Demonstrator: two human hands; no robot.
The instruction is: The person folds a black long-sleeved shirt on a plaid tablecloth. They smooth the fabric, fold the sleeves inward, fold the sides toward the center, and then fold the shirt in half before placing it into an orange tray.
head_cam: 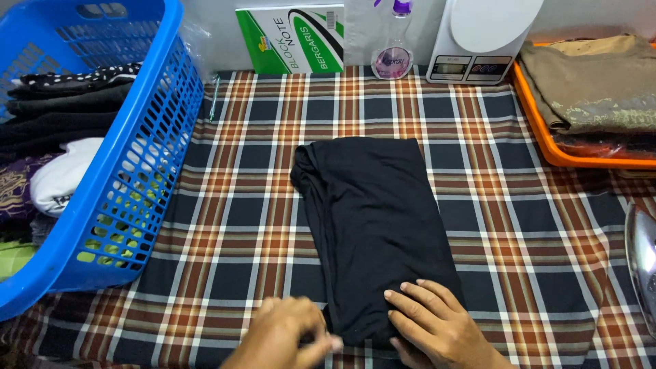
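plaid cloth (519, 225) | right hand (437, 328) flat on black garment (372, 219) | left hand (287, 338) pinching hem

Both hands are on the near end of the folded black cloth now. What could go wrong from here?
1. The left hand pinches the near corner of the black cloth while the right hand presses flat; a pull might skew the fold.
2. The far left edge is bunched, so creases may set.
3. The iron sits at the right edge, near the right arm's path; it may get bumped.
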